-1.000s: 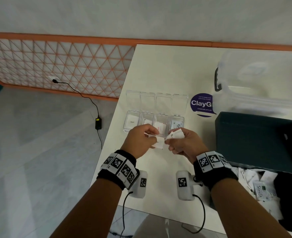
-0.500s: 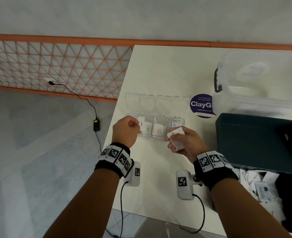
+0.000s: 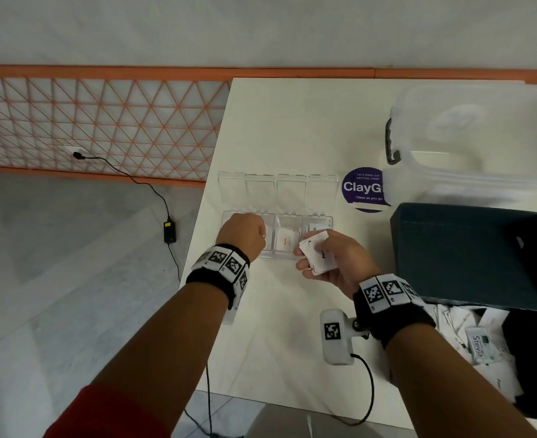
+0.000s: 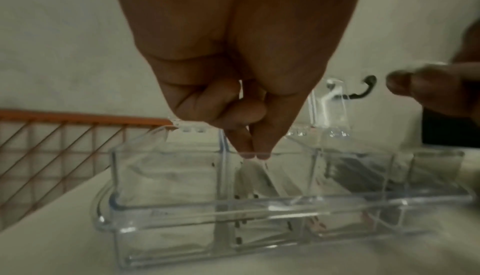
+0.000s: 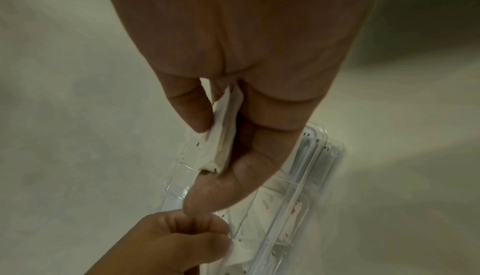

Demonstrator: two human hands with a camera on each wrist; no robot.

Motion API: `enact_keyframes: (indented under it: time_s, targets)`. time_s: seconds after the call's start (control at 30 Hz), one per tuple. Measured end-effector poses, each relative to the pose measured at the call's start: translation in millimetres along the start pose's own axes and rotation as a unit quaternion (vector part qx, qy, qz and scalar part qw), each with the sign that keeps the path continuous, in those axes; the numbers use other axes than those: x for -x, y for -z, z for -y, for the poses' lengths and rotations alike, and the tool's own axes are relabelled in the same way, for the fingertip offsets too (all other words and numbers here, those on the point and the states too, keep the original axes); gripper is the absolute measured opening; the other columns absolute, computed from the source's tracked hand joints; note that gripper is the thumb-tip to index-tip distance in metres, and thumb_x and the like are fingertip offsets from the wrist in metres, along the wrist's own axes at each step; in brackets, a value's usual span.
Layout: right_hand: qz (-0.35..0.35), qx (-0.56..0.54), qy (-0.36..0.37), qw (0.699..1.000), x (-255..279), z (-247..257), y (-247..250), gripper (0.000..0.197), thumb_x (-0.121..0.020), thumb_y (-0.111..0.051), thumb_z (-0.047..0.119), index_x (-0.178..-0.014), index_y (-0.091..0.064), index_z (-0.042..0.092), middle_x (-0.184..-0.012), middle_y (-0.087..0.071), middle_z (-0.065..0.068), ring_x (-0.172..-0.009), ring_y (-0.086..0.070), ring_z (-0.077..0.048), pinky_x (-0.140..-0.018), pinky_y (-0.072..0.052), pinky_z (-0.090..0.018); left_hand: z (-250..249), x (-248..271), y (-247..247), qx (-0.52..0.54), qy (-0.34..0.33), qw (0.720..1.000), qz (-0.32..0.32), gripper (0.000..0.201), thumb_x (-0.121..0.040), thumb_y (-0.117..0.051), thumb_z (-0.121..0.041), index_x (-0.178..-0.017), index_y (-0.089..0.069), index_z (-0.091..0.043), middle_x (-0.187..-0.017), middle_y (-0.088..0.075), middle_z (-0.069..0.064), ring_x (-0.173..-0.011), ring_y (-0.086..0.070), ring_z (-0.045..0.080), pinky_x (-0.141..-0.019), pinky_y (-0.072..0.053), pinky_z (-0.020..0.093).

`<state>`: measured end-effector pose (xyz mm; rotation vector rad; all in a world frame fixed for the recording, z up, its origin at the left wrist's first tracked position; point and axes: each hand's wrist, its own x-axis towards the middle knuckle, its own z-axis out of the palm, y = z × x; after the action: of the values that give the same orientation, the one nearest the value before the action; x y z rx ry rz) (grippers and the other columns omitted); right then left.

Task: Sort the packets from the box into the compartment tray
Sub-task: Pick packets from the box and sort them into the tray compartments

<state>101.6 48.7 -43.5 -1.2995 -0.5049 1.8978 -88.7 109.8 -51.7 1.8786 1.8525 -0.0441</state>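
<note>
The clear compartment tray (image 3: pixel 319 220) lies on the white table with its lid open behind it. My left hand (image 3: pixel 254 230) hovers over its left compartments. In the left wrist view the left hand (image 4: pixel 255 156) pinches a white packet (image 4: pixel 253 176) that hangs tilted into the second compartment from the left of the tray (image 4: pixel 182 218). My right hand (image 3: pixel 308 260) grips a small stack of white packets (image 3: pixel 317 251) in front of the tray's right end; the stack (image 5: pixel 226 135) sits between thumb and fingers. The dark box (image 3: pixel 469 248) stands open at the right with several packets (image 3: pixel 479 343) inside.
A clear plastic storage tub (image 3: pixel 475 137) stands at the back right beside a purple round sticker (image 3: pixel 363 188). The third compartment holds a packet with red print (image 3: pixel 286 240). The table's left edge runs just left of the tray. A cable and charger (image 3: pixel 169 230) lie on the floor.
My left hand drew one packet from the stack, moved left and forward, and now lowers it over the tray. My right hand stayed put, still holding the stack.
</note>
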Motion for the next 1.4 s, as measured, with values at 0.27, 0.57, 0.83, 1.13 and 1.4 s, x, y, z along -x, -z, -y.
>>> enact_keyframes:
  time_s: [0.27, 0.57, 0.83, 1.13, 1.4]
  targets:
    - [-0.022, 0.050, 0.014, 0.998, -3.8, -4.3, 2.8, 0.013, -0.091, -0.061, -0.002, -0.101, -0.064, 0.007, -0.087, -0.075, -0.014, -0.071, -0.071, -0.032, -0.060, -0.058, -0.036, -4.7, 8.5, 3.9, -0.089, -0.049, 0.995, 0.014, 0.024, -0.093, -0.048, -0.018, -0.097, -0.071, -0.011, -0.103, -0.061, 0.005, -0.090, -0.060, 0.023, -0.077, -0.049, 0.030]
    - [-0.048, 0.127, 0.023, 0.990, -0.4, -3.2, 0.5, 0.024, -0.074, -0.080, 0.000, -0.090, -0.067, 0.012, -0.073, -0.068, -0.009, -0.057, -0.062, -0.025, -0.052, -0.053, -0.028, -11.9, 51.5, 12.6, 0.213, -0.137, 0.964, 0.074, 0.035, -0.078, -0.076, -0.039, -0.108, -0.060, -0.041, -0.090, -0.061, -0.017, -0.068, -0.056, -0.005, -0.063, -0.042, 0.013]
    - [0.021, 0.067, 0.026, 0.997, 13.3, -4.0, 1.4, 0.031, -0.074, -0.074, -0.013, -0.095, -0.065, 0.008, -0.080, -0.070, -0.011, -0.063, -0.066, -0.024, -0.054, -0.055, -0.027, -15.0, 58.4, 8.2, 0.385, -0.107, 0.914, 0.069, 0.032, -0.080, -0.073, -0.010, -0.093, -0.065, -0.038, -0.079, -0.063, -0.007, -0.064, -0.065, 0.012, -0.059, -0.050, 0.021]
    - [-0.023, 0.067, 0.045, 0.996, 18.2, -8.1, 3.3, 0.020, -0.081, -0.071, -0.008, -0.083, -0.067, 0.012, -0.065, -0.065, -0.014, -0.051, -0.060, -0.021, -0.051, -0.053, -0.026, -12.7, 60.5, 2.2, 0.377, -0.074, 0.922, 0.048, 0.025, -0.073, -0.077, -0.013, -0.069, -0.056, -0.025, -0.078, -0.067, -0.003, -0.061, -0.064, 0.014, -0.061, -0.052, 0.032]
    - [-0.028, 0.068, 0.039, 0.997, 15.3, -9.1, 1.7, 0.023, -0.078, -0.071, -0.011, -0.084, -0.066, 0.010, -0.066, -0.064, -0.014, -0.051, -0.059, -0.022, -0.051, -0.052, -0.027, -1.8, 53.2, 12.8, 0.424, -0.050, 0.904, -0.001, 0.023, -0.086, -0.063, 0.000, -0.086, -0.070, -0.021, -0.094, -0.065, -0.001, -0.077, -0.068, 0.010, -0.065, -0.057, 0.024]
